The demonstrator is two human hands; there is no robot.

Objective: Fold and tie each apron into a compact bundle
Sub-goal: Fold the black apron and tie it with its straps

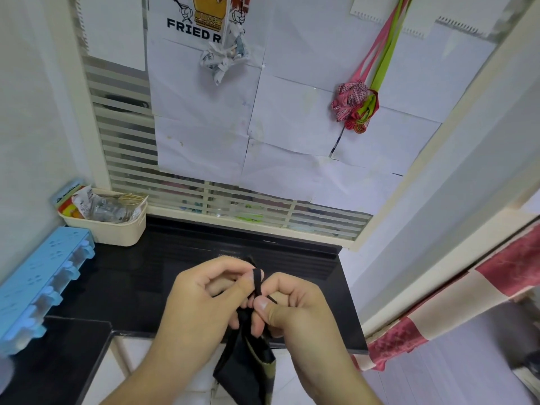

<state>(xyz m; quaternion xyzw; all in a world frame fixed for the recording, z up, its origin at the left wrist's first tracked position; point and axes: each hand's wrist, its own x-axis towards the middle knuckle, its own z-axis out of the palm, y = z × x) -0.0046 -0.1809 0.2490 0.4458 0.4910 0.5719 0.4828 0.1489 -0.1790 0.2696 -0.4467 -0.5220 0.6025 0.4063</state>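
Head: black apron [248,366] hangs below both hands

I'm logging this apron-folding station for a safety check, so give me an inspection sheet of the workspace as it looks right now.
Surface: black counter, glossy, under a striped window.
Job's things: black apron hanging bunched below the hands, its black strap looped upward between them; pink and green tied bundles hang on the papered wall.
Clutter: cream basket of packets at the back left; blue rack along the left edge.
Grippers: left hand and right hand both pinch the strap.
Cables: nothing seen.
Surroundings: red and cream checked cloth at right.
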